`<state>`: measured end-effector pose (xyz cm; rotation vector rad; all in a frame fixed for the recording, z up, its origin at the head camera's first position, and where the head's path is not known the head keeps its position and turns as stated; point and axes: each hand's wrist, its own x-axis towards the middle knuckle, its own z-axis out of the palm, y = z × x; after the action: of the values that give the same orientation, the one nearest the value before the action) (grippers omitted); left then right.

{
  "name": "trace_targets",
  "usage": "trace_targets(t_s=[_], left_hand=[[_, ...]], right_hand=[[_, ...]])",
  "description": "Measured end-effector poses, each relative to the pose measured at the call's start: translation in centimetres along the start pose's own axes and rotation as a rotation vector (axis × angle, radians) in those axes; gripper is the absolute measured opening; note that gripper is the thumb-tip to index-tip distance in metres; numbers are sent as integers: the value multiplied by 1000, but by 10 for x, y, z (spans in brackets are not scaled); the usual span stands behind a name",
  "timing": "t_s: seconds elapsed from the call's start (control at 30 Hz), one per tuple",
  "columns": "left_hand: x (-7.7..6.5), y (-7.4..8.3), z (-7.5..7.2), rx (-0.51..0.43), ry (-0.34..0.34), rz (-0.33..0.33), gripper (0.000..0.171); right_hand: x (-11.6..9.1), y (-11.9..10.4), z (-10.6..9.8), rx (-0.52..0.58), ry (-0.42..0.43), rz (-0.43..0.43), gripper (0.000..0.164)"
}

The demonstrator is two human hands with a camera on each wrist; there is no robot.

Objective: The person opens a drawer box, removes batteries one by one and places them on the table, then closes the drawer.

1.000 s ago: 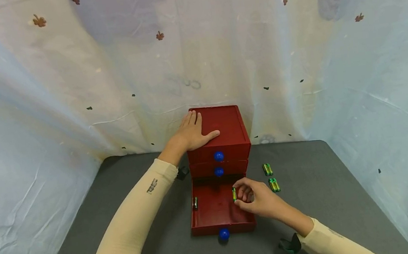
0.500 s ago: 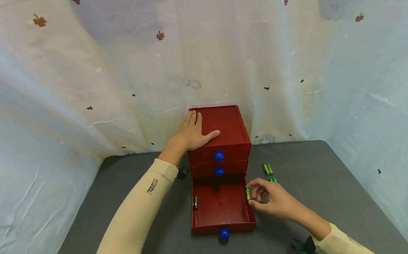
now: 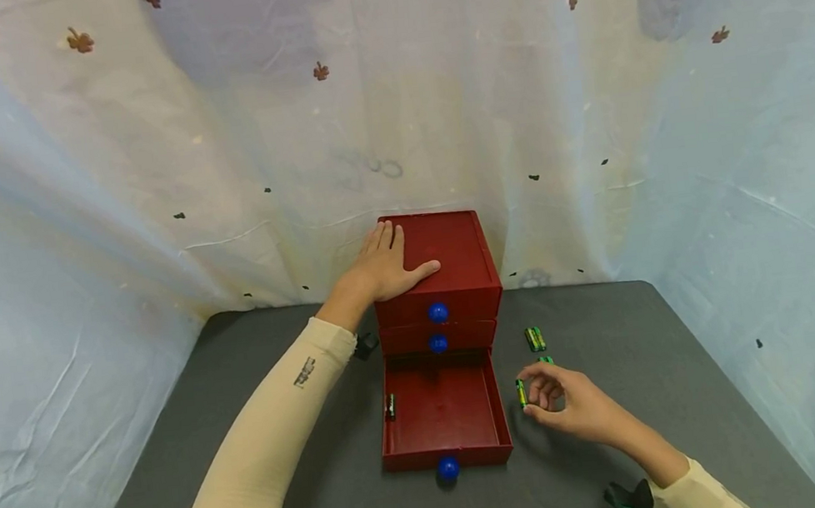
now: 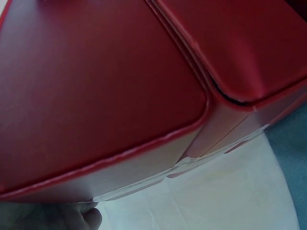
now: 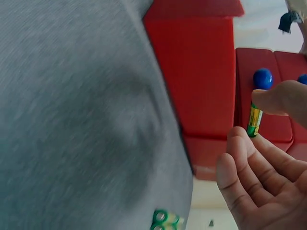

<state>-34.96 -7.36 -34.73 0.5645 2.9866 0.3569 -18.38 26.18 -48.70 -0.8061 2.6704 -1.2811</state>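
My left hand (image 3: 381, 268) rests flat on top of a small red drawer cabinet (image 3: 450, 249), fingers spread. The left wrist view is mostly filled by the cabinet's red surface (image 4: 96, 105). Between thumb and fingertips, my right hand (image 3: 576, 404) pinches a green and yellow battery (image 3: 521, 393), just outside the right wall of the pulled-out bottom drawer (image 3: 441, 418). In the right wrist view that battery (image 5: 254, 120) is partly covered by the thumb. Another battery (image 3: 391, 407) lies against the drawer's left wall.
Beyond my right hand, a pair of batteries (image 3: 535, 339) lies on the grey table (image 3: 614, 348). Closer to the hand, more batteries (image 3: 545, 361) are partly hidden by it. Blue knobs (image 3: 448, 469) mark the drawers. A pale curtain (image 3: 392, 121) surrounds the table.
My right hand, holding the battery, has moved right from above the open drawer to outside its right wall, partly covering the nearer batteries. The left hand has stayed put.
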Motion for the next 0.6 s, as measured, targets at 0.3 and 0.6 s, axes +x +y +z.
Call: trace_targets(t_s=[0.3, 0.6], left_hand=[[0, 0, 0, 2, 0, -3, 110], [-1, 1, -1, -7, -4, -4, 110]], right_hand=[[-12, 22, -9, -22, -8, 20, 37], [-20, 38, -22, -36, -61, 54, 41]])
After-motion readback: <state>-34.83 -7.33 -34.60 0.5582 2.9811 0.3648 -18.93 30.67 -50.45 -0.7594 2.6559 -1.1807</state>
